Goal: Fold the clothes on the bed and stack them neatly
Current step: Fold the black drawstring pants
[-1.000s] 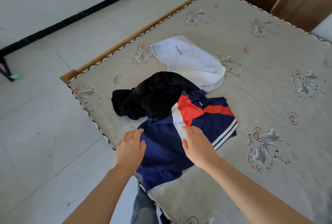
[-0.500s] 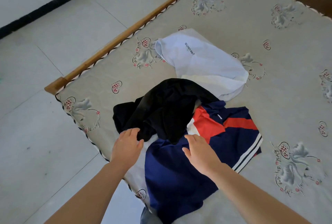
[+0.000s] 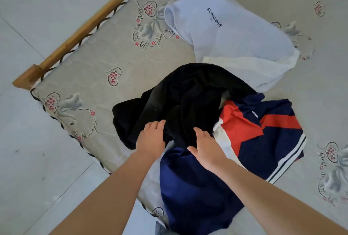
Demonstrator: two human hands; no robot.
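Three garments lie bunched near the corner of the bed point(image 3: 90, 69). A crumpled black garment point(image 3: 188, 99) lies in the middle, partly over a navy, red and white jersey point(image 3: 263, 140) that hangs over the near edge. A pale white top printed "sunscreen" point(image 3: 231, 33) lies behind them. My left hand point(image 3: 151, 137) reaches over the black garment's near edge, fingers loosely bent at the cloth. My right hand point(image 3: 206, 144) hovers open where black cloth meets the jersey. Neither hand plainly grips anything.
The mattress has a grey cover with heart and flower prints. A wooden bed rail point(image 3: 84, 29) runs along the left edge, ending at a corner post. Pale tiled floor point(image 3: 37, 159) lies to the left and below. Bare mattress stretches to the right.
Both hands have moved forward from the navy jersey to the black garment. The camera has come closer and tilted down over the pile.
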